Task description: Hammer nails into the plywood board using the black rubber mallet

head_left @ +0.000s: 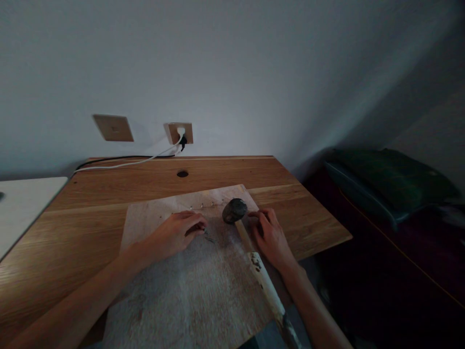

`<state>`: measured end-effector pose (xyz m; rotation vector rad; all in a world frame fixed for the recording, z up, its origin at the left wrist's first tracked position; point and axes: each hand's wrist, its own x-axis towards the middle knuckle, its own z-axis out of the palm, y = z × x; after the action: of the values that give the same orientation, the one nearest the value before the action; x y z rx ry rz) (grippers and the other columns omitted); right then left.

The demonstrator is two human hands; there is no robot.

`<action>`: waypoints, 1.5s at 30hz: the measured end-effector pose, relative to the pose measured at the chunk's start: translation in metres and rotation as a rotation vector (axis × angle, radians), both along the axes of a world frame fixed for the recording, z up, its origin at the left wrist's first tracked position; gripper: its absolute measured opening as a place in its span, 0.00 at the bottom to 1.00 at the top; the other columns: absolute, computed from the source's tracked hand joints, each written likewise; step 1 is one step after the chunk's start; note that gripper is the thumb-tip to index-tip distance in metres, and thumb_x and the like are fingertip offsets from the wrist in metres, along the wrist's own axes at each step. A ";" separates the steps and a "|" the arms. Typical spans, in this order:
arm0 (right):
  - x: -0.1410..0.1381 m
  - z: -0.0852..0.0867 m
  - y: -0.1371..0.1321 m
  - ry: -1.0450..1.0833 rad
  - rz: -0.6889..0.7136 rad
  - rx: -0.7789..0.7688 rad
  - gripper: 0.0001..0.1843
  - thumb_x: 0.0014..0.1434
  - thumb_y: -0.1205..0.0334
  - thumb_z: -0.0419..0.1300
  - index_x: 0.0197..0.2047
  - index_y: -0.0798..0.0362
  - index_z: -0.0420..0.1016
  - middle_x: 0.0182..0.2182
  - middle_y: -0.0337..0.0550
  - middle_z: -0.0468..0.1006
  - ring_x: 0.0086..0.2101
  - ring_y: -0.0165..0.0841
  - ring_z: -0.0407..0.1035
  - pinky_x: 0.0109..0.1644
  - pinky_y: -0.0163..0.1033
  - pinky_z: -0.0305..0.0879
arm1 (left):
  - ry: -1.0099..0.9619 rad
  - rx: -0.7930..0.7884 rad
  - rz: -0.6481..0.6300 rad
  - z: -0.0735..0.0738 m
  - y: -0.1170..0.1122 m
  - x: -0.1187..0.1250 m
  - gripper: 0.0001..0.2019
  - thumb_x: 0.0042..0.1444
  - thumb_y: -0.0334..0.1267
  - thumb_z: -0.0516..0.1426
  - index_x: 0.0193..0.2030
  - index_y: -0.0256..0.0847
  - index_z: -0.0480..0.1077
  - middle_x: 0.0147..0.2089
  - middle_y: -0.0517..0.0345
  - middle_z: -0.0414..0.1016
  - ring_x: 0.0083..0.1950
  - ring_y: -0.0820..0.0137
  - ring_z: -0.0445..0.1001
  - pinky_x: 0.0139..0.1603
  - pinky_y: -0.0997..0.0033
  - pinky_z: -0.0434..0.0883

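A pale plywood board (174, 291) lies on the wooden desk (109, 194). A hammer (250, 247) rests on the board, its dark head up near a row of small nails (207, 205) standing along the board's far edge. My left hand (178, 232) lies on the board left of the hammer head, its fingers curled over small dark nails (208, 236). My right hand (271, 237) rests flat on the board just right of the hammer handle, fingers stretched out and holding nothing.
Two wall sockets (180, 132) sit above the desk, with a white cable (127, 164) and a black one running along its back edge. A cable hole (182, 173) is in the desk top. A white table (25, 203) stands left. A dark bag (388, 184) lies right.
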<state>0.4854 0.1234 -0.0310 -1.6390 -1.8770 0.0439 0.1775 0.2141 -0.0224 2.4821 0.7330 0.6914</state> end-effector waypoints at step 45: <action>0.000 0.003 -0.002 0.003 0.000 -0.011 0.13 0.71 0.66 0.52 0.53 0.51 0.75 0.50 0.52 0.71 0.48 0.45 0.77 0.54 0.53 0.78 | 0.026 0.034 -0.044 0.007 -0.003 -0.001 0.08 0.69 0.29 0.57 0.47 0.44 0.77 0.44 0.57 0.83 0.48 0.63 0.81 0.54 0.62 0.77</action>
<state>0.4850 0.1217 -0.0277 -1.6460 -1.8772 0.0570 0.1766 0.2111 -0.0152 2.5346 0.6789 0.6618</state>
